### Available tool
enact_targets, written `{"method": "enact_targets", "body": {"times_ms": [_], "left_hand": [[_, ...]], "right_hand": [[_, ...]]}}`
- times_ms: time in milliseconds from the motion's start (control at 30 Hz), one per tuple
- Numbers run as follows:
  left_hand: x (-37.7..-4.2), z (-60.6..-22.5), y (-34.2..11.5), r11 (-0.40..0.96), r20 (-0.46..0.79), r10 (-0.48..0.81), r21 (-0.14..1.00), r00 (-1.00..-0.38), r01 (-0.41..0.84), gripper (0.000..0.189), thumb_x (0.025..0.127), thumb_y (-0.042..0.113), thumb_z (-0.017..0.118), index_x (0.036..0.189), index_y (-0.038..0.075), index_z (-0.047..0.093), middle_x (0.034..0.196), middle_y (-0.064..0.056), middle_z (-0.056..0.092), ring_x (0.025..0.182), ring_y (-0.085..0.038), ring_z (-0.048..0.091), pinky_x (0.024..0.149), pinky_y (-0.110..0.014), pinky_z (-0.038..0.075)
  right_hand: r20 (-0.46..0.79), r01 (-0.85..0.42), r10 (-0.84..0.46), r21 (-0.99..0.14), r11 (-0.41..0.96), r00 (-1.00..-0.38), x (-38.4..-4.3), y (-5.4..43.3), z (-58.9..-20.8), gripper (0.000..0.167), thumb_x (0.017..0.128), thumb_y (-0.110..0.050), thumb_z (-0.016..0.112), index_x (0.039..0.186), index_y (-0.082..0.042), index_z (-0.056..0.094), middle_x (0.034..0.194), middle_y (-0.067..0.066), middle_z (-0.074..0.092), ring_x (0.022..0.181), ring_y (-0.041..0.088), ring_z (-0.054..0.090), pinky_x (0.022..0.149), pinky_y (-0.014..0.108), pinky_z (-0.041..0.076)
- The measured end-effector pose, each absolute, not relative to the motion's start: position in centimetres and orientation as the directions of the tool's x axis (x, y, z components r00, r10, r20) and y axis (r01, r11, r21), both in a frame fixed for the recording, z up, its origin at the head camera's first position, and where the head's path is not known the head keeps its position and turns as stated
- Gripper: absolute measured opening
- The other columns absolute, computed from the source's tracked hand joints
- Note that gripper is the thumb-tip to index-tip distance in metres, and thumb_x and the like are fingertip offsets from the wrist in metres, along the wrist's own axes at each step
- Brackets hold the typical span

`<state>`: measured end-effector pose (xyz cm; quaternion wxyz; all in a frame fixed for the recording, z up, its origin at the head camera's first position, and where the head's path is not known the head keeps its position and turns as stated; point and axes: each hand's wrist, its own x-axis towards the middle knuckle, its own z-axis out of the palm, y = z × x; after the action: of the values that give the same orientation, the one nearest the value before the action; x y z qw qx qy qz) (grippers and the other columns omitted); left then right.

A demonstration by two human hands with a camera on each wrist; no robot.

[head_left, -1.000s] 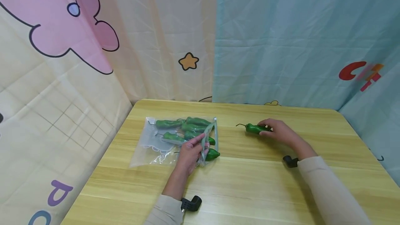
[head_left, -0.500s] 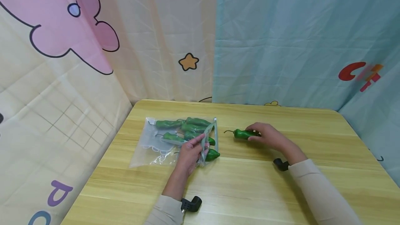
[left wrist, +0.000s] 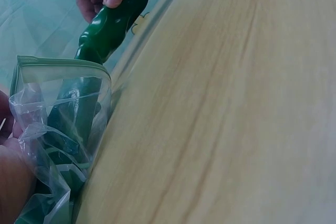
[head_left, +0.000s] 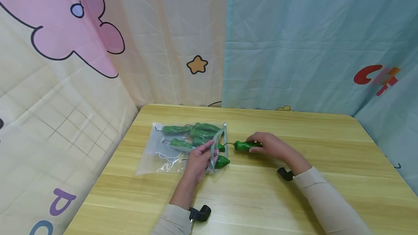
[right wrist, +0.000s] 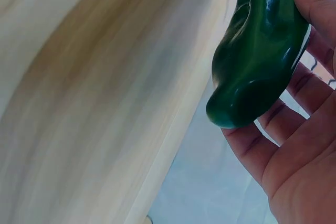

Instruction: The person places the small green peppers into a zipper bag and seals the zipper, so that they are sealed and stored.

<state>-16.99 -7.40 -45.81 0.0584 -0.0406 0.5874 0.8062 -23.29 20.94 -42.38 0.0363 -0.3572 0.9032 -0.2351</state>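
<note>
A clear zip bag (head_left: pixel 150 162) lies on the table with several green peppers (head_left: pixel 176 130) inside. My left hand (head_left: pixel 197 162) holds the bag's rim at its right-hand mouth, which gapes in the left wrist view (left wrist: pixel 63 62). One pepper (head_left: pixel 222 161) lies at the near side of that mouth. Just right of the bag, my right hand (head_left: pixel 269 147) grips another green pepper (head_left: pixel 242 146) between thumb and fingers, its stem pointing left at the opening. In the right wrist view, that pepper (right wrist: pixel 257 51) shows its blunt tip, and the fingers lie behind it.
The wooden table (head_left: pixel 261 198) has rounded far corners and meets printed curtains (head_left: pixel 294 46) at the back and sides. Black wrist cameras (head_left: pixel 200 213) sit on both wrists.
My right hand has carried its pepper left and slightly nearer, so the stem now reaches the bag's mouth. The left hand and the bag have stayed put.
</note>
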Motion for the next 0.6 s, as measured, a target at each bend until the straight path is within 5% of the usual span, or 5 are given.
{"method": "enact_targets", "body": {"times_ms": [600], "left_hand": [[-16.9, -45.8, -7.4, -0.296, -0.13, 0.047, 0.945, -0.99, -0.138, 0.044, 0.094, -0.006, 0.056, 0.137, -0.001, 0.057, 0.113, -0.018, 0.067, 0.095, -0.015, 0.066, 0.08, -0.025, 0.056]], "right_hand": [[0.096, -0.695, -0.725, -0.394, 0.601, -0.682, -22.8, 17.8, -43.0, 0.031, 0.092, -0.028, 0.072, 0.116, -0.009, 0.07, 0.108, 0.0, 0.067, 0.093, 0.013, 0.06, 0.083, 0.037, 0.053]]}}
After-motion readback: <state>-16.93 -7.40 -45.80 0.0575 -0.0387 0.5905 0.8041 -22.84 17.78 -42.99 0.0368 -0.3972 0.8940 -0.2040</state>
